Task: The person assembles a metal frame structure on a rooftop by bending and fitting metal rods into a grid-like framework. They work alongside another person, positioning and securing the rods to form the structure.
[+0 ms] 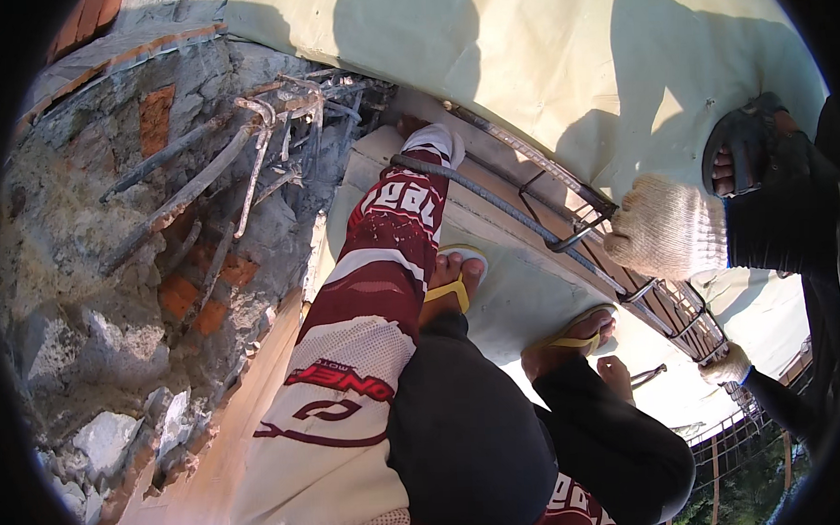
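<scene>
Pale sheeting point(542, 36) was bordered by one mass of broken concrete point(117, 342); over it, one rebar cage point(578, 236) was held by two gloved hands point(669, 228) of others; the left hand point(413, 126) was set at its far end, fingers too hidden to tell; the right hand point(615, 378) was curled beside one dark tool point(651, 376), hold unclear.

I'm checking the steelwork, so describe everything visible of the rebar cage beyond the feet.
The rebar cage is a long, narrow frame of dark, ribbed steel bars crossed by bent stirrups. It runs diagonally from upper centre to lower right, with pale sheeting beside it. One ribbed bar crosses in front of the maroon-and-white left sleeve near its cuff. One knit-gloved hand is at the cage's right side, another gloved hand at its lower end; their grips are unclear.
</scene>
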`<act>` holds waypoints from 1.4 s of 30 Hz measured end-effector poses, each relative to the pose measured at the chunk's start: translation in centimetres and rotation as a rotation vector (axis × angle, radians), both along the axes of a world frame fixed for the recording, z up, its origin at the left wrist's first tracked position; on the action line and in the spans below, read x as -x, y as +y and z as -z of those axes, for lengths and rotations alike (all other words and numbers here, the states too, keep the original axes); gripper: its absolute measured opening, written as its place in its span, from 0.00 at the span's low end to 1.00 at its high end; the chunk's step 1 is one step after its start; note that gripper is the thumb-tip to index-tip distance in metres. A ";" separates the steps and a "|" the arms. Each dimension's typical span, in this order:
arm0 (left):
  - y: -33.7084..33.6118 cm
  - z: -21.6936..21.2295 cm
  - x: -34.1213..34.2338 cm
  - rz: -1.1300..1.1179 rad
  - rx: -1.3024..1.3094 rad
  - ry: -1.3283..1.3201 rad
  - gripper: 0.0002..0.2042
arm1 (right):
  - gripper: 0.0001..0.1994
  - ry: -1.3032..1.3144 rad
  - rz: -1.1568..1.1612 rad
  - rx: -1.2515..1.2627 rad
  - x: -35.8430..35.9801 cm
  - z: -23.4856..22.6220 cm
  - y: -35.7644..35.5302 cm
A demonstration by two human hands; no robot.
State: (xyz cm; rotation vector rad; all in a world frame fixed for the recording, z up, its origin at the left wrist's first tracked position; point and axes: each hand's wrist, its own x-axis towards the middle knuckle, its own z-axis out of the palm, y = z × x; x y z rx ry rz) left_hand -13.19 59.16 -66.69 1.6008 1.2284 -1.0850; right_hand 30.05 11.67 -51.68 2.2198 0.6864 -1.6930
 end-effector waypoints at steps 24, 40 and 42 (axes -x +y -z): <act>-0.2 0.1 -1.2 0.053 0.027 -0.094 0.19 | 0.22 0.051 0.071 0.252 1.4 -1.7 6.0; -2.4 -0.3 -2.4 0.030 0.006 -0.117 0.19 | 0.14 0.000 0.189 -0.065 2.4 -1.3 5.5; -2.4 -0.3 -2.4 0.033 0.001 -0.117 0.19 | 0.13 -0.005 0.207 -0.069 2.8 -1.3 4.8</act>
